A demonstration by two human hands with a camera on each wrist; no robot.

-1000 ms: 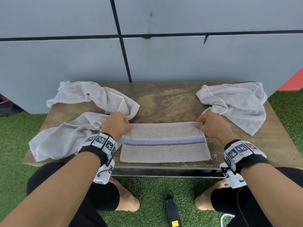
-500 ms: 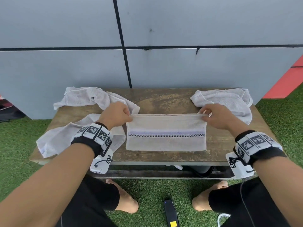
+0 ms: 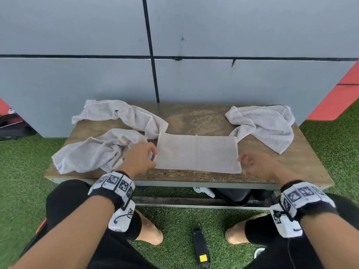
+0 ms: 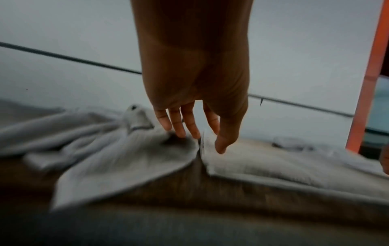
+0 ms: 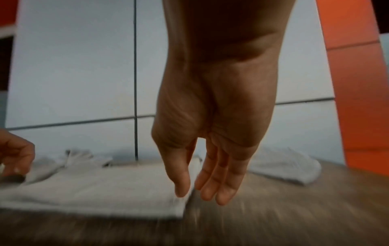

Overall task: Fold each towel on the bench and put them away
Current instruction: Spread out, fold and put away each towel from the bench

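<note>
Both our hands loose, gripping nothing, at the folded towel's ends.

Left hand (image 3: 140, 158) w/ fingers relaxed at its left edge, right hand (image 3: 256, 164) at the right; flat terry rectangle, the folded towel (image 3: 198, 152), lies mid-front on the worn wooden bench (image 3: 198, 117), w/ crumpled towels (image 3: 266, 123) either side.

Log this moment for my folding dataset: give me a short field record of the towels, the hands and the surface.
surface: worn brown wooden bench
folded towel: flat pale beige terry rectangle, bench centre, near front edge
unfolded towels: crumpled pale grey towel at left; crumpled pale grey towel at right rear
left hand: at the folded towel's left edge, fingers straight, no grip
right hand: at its right edge, fingers relaxed, holding nothing
floor: green artificial turf
</note>
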